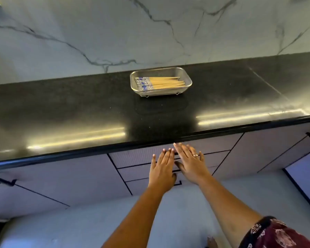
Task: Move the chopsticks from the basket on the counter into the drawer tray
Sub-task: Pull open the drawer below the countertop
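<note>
A metal mesh basket [187, 81] stands on the black counter [79, 108], near its back edge. Several wooden chopsticks [166, 82] with blue-and-white patterned ends lie side by side in it. Below the counter's front edge are stacked pale drawers [138, 155], all closed; no tray shows. My left hand [162, 166] and my right hand [190, 161] reach out flat, fingers extended, in front of the drawer fronts. Both hold nothing. A ring sits on my right hand.
A marble-patterned wall [150, 33] rises behind the counter. Cabinet doors with dark handles [2, 180] flank the drawers on the left and right. A pale floor [79, 226] lies below.
</note>
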